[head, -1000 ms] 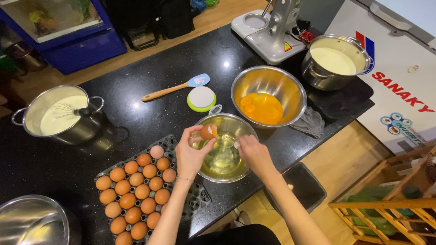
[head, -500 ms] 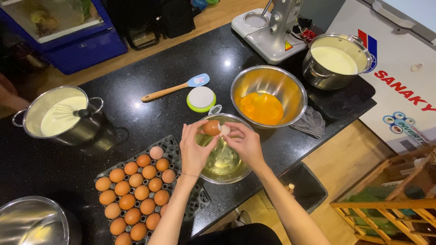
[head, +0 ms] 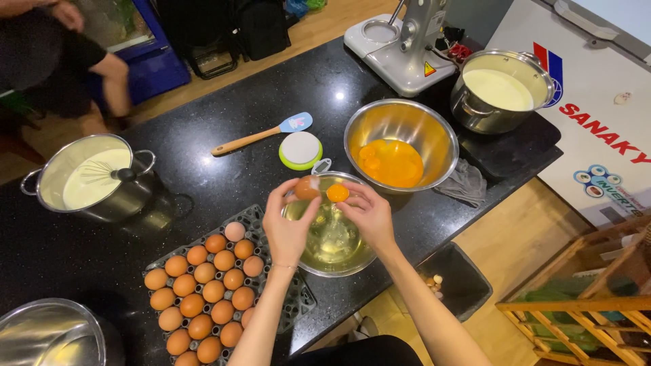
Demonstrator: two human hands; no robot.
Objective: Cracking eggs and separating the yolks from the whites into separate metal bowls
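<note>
A: Both hands are over the small steel bowl (head: 330,234), near the counter's front edge. The left hand (head: 288,227) pinches one brown shell half (head: 307,187); the right hand (head: 366,213) grips the other half with the yolk (head: 338,193) sitting in it.

B: And the white?

A: Pooled in that bowl underneath. The way to do it well, I'd judge: keep both halves low over the bowl, tip slowly so the white slides off, and keep the yolk off the jagged edge. Collected yolks lie in the larger bowl (head: 400,142) at one o'clock from the hands.

B: What differs from half a second ago?

A: Then the egg looked closed between the fingers; now it is parted and the yolk shows. The hands have hardly shifted.

B: Around them?

A: Egg tray (head: 207,291) at eight o'clock, spatula (head: 261,135) and a round green-rimmed lid (head: 300,149) at eleven.
</note>
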